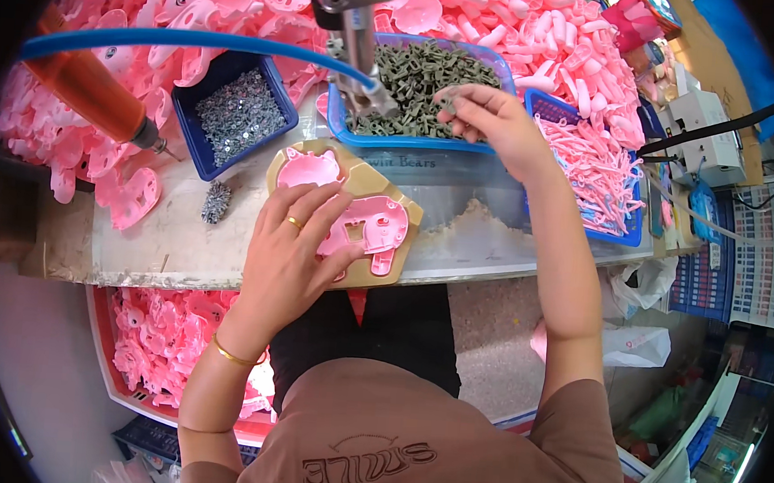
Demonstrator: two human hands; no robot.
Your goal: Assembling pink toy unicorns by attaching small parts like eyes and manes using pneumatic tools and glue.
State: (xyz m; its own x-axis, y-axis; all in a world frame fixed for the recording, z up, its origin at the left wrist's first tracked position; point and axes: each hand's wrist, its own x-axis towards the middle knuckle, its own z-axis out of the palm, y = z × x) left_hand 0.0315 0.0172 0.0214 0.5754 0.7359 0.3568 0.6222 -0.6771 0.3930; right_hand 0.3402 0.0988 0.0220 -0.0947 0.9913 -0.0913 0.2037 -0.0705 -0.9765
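A pink plastic toy half-shell (379, 225), shaped like an animal, lies in a tan mould-shaped fixture (399, 193) at the bench's front edge. My left hand (293, 235) rests across the shell's left side, fingers spread and thumb on its lower part, hiding some of it. Over a blue-rimmed bin (394, 141) my right hand (485, 118) is raised, thumb and forefinger pinched on a small greyish-green part (449, 100). Many dark green plastic parts (417, 73) fill that bin.
An orange screwdriver (94, 73) hangs at left above a blue tray (234, 119) of screws; a metal machine head (356, 46) hangs ahead. Pink shells (170, 2) are heaped behind. A blue basket (632, 227) holds thin pink parts at right. A red-rimmed tub (106, 347) stands below the bench.
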